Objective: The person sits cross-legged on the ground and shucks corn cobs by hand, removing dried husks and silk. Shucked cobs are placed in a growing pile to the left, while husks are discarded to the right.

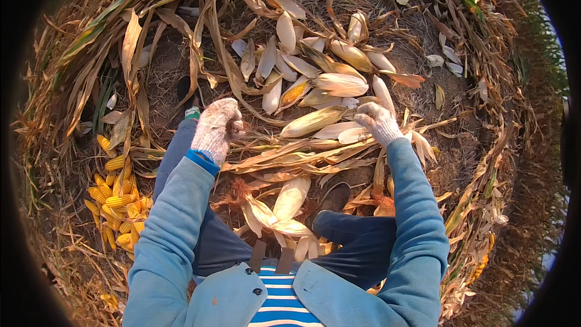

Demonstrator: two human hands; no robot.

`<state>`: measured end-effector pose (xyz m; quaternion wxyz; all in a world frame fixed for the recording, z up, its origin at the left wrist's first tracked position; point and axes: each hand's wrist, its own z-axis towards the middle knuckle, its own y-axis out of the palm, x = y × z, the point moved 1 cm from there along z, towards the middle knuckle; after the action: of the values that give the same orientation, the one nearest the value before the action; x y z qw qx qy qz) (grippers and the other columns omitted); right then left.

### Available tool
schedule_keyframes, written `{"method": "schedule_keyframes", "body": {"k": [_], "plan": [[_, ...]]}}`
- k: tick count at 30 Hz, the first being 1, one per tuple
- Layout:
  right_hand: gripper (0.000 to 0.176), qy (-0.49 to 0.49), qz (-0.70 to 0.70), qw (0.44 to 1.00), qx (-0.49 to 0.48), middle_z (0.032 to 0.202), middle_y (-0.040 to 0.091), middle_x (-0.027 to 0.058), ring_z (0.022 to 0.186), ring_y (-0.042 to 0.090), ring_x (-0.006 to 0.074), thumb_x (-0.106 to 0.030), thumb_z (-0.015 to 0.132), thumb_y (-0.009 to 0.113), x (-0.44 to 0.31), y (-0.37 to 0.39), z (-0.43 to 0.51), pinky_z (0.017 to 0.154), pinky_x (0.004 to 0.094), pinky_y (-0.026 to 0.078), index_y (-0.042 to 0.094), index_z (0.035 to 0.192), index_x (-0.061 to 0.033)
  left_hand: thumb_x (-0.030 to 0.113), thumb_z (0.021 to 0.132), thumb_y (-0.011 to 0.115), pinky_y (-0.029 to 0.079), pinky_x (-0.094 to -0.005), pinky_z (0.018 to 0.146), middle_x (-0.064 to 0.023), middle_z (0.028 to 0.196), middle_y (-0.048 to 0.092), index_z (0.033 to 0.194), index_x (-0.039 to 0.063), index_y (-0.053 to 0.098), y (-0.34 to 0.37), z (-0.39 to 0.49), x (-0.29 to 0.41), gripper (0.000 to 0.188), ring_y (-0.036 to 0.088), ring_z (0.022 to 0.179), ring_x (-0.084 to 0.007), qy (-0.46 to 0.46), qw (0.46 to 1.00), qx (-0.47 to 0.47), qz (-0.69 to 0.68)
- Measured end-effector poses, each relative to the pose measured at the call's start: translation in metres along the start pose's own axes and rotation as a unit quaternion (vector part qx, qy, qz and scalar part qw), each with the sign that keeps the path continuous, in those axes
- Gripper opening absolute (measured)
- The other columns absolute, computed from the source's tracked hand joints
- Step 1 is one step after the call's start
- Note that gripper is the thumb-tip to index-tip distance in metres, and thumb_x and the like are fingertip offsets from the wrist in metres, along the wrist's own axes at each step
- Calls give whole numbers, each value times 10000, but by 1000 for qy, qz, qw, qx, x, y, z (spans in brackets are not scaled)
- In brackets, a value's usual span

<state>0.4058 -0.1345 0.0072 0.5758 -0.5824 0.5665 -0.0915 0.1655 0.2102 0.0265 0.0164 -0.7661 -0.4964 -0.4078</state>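
Observation:
My left hand, in a pale knitted glove, is curled into a fist above my knee; nothing shows sticking out of it. My right hand, gloved alike, has bent fingers over the right side of a heap of maize ears in dry husks. Its fingertips are partly hidden, so I cannot tell whether they grip anything. Close by are a husked ear and a pale upright ear. One ear in the heap shows yellow kernels through its parted husk. An opened husk lies between my legs.
Bare yellow cobs are piled at the left, with more cobs at the far right. Dry maize stalks cross the ground before me. Long leaves heap up at the upper left. My shoe rests near the stalks.

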Motion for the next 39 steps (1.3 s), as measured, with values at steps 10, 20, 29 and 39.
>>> {"method": "schedule_keyframes", "body": {"k": [10, 20, 29, 39], "plan": [[661, 96, 105, 988, 53, 1321, 657, 190, 1228, 620, 347, -450, 853, 740, -58, 196, 297, 1048, 420, 465, 568, 1366, -71, 173, 1026, 605, 532, -289, 699, -71, 937, 635, 1294, 46, 543, 50, 6, -2, 303, 620, 784, -152, -68, 997, -47, -8], [388, 113, 122, 986, 32, 1099, 737, 170, 1048, 694, 362, -351, 848, 713, -76, 206, 340, 911, 437, 545, 697, 1150, -106, 205, 1032, 596, 510, -280, 756, -67, 935, 615, 1324, 10, 486, 70, 8, 10, 368, 600, 813, -140, -132, 990, -43, 3], [289, -155, -93, 945, -273, 1006, 726, 166, 962, 704, 351, -231, 847, 725, -49, 207, 196, 849, 455, 541, 705, 1114, -122, 145, 1041, 560, 526, -287, 728, -58, 922, 616, 1278, 40, 539, 62, 9, -7, 260, 592, 786, -141, -75, 996, -48, 24], [225, -159, -163, 922, -314, 1028, 728, 150, 974, 694, 367, -260, 882, 677, -37, 159, 161, 843, 468, 547, 712, 1072, -144, 162, 1017, 592, 537, -289, 715, -58, 920, 618, 1262, 37, 534, 53, -1, -17, 280, 616, 780, -143, -112, 989, -95, 19]]}}
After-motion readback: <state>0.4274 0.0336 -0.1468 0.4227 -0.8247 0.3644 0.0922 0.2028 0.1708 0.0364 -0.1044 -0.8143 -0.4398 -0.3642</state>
